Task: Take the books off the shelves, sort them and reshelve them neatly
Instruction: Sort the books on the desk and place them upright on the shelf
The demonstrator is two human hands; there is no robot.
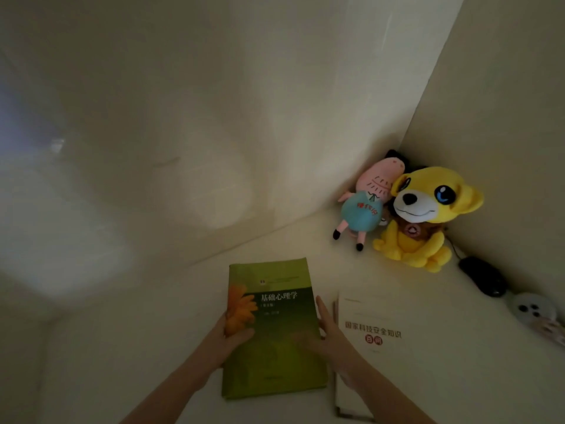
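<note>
A green book [281, 356] with an orange flower on its cover lies flat on the pale surface, cover up. My left hand [227, 338] grips its left edge, thumb on the cover. On the book's right edge my right hand [328, 335] holds on, thumb on the cover and fingers straight along the side. Just right of it lies a white book [376, 328] with red lettering, flat and partly under my right forearm.
Two plush toys sit in the far right corner: a pink pig in a blue dress [363, 203] and a yellow dog [425, 218]. A black computer mouse [483, 275] and a small white round object [533, 307] lie along the right wall. Walls close in behind and right.
</note>
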